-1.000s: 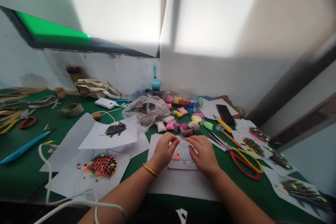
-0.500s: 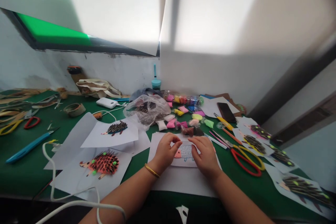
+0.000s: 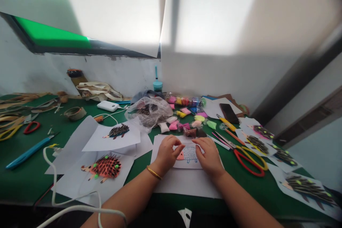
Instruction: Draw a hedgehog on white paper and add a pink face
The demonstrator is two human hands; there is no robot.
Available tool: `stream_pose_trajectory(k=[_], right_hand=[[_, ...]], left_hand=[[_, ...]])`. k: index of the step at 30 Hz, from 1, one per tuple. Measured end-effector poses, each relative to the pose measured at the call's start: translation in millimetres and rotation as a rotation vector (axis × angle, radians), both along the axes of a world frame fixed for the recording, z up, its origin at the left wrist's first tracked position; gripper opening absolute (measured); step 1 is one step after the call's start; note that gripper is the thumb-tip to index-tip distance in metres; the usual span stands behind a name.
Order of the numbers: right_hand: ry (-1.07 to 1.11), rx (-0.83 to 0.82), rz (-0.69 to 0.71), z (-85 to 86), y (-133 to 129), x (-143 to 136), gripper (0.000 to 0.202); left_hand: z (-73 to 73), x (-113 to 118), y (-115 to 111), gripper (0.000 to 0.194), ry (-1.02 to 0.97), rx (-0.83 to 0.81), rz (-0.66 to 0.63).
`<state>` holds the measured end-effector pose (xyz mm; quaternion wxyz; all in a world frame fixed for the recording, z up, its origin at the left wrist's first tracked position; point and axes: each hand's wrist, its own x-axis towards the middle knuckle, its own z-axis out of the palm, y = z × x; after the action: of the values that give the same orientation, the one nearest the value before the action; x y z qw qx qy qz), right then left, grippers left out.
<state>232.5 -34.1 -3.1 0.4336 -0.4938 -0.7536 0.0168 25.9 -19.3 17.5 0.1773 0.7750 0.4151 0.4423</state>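
A sheet of paper with a hedgehog drawing (image 3: 189, 154) lies in front of me, its head coloured orange-pink and its body blue-dotted. It rests on a stack of white paper (image 3: 184, 185). My left hand (image 3: 169, 151) rests over the drawing's left side, fingers curved and thumb apart from the forefinger. Over the right side, my right hand (image 3: 208, 155) mirrors it, thumb and fingers slightly apart. Nothing shows in either hand, and the fingertips of the two hands do not touch. Parts of the sheet are hidden under the hands.
Packets of coloured clay (image 3: 184, 125) and a plastic bag of dark seeds (image 3: 149, 112) lie beyond the paper. Scissors (image 3: 249, 160), a phone (image 3: 229, 113) and finished hedgehog pictures are on the right. At left are another hedgehog picture (image 3: 104, 167), a white cable (image 3: 55, 181) and a blue craft knife (image 3: 29, 152).
The view has shifted very slightly. Both hands stay in nearly the same place and pose over the drawing.
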Motion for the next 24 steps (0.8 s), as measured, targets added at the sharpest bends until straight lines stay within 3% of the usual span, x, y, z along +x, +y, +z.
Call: stream_pose_trajectory(k=[5, 11, 19, 24], right_hand=[[-0.001, 0.015, 0.014, -3.0, 2.7, 1.0, 0.026], [-0.009, 0.012, 0.024, -5.6, 3.7, 2.0, 0.026], [-0.012, 0.008, 0.024, -9.8, 6.1, 3.1, 0.026], [-0.012, 0.001, 0.027, -9.0, 5.4, 2.8, 0.026]], left_hand=[[-2.6, 1.6, -0.2, 0.003, -0.009, 0.021, -0.011], [-3.9, 0.1, 0.5, 0.017, 0.02, 0.024, -0.023], [-5.1, 1.1, 1.1, 0.004, 0.0, 0.03, -0.009], [-3.6, -0.8, 0.5, 0.019, 0.029, 0.025, -0.037]])
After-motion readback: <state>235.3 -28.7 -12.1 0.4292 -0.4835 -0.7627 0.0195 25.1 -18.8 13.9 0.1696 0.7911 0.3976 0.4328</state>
